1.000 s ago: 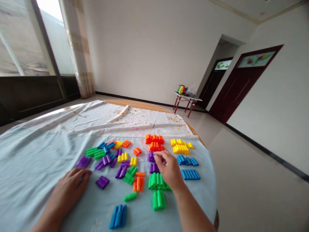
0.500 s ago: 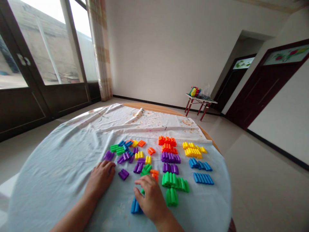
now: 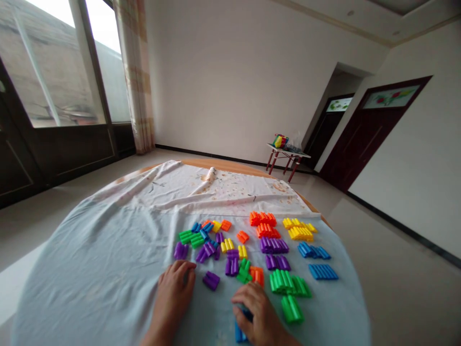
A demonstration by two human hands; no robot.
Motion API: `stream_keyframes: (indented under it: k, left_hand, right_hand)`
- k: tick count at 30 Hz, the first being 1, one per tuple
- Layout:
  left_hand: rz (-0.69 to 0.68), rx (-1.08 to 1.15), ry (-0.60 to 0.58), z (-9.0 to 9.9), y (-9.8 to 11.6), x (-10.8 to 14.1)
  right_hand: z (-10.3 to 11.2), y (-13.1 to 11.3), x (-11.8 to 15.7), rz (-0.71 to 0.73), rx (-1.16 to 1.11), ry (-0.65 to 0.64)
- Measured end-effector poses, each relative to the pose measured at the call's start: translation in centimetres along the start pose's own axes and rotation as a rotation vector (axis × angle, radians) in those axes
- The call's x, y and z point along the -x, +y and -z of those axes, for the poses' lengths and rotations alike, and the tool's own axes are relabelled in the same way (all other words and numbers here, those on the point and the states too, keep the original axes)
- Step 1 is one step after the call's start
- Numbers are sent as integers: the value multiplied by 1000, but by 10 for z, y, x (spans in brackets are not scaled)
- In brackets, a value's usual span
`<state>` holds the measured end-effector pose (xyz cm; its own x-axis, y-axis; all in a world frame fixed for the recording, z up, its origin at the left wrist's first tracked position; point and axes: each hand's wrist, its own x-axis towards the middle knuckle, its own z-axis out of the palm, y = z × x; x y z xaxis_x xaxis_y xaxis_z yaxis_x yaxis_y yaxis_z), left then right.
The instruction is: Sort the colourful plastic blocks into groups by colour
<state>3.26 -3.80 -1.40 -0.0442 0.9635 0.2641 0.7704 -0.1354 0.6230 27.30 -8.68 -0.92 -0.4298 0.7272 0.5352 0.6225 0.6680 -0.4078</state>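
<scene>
My left hand [image 3: 176, 283] rests on the blue cloth, fingers loosely bent and holding nothing. Just right of it lies a purple ribbed plastic block [image 3: 211, 280]; another purple block [image 3: 180, 250] is beyond its fingertips. My right hand [image 3: 257, 310] curves over a blue block [image 3: 240, 332], thumb and fingers apart; it partly hides that block, and whether it touches it I cannot tell. An orange block [image 3: 257, 275] and a green one [image 3: 244, 271] lie beyond its fingers. A mixed-colour cluster with yellow blocks [image 3: 227, 245] spreads between and beyond the hands.
On the right, blocks lie grouped by colour: orange [image 3: 262, 219], purple [image 3: 274, 245], green [image 3: 284, 281], yellow [image 3: 300, 234] and blue [image 3: 323, 272]. A flowered white cloth [image 3: 230, 187] covers the table's far part. A small side table [image 3: 304, 155] holding bags stands by the wall.
The view has shifted, so the table's contents appear farther right and slightly lower. My right hand has come closer over the blue block, hiding more of it. My left hand stays on the cloth.
</scene>
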Motion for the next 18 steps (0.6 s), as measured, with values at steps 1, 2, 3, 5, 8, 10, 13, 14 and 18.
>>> stream_keyframes:
  k: [1, 2, 3, 5, 8, 10, 13, 14, 18]
  left_hand:
    - [1, 12, -5, 0, 0, 0]
    - [4, 21, -12, 1, 0, 0]
    - [9, 27, -21, 1, 0, 0]
    - [16, 40, -34, 2, 0, 0]
    - [15, 58, -32, 2, -2, -1]
    - [4, 73, -18, 1, -6, -2]
    - [-18, 90, -4, -1, -13, -4]
    - [-27, 90, -2, -1, -15, -5]
    - [-45, 61, -19, -2, -21, -8]
  right_hand:
    - [0, -1, -1, 8, 15, 4]
    - [0, -2, -1, 17, 32, 7]
    - [0, -3, -1, 25, 49, 9]
    - [1, -5, -2, 36, 81, 7]
    - [3, -10, -4, 24, 110, -1]
    - [4, -13, -7, 15, 126, 3]
    - [4, -13, -9, 30, 157, 28]
    - [2, -12, -8, 41, 167, 41]
    - [-11, 3, -3, 103, 202, 114]
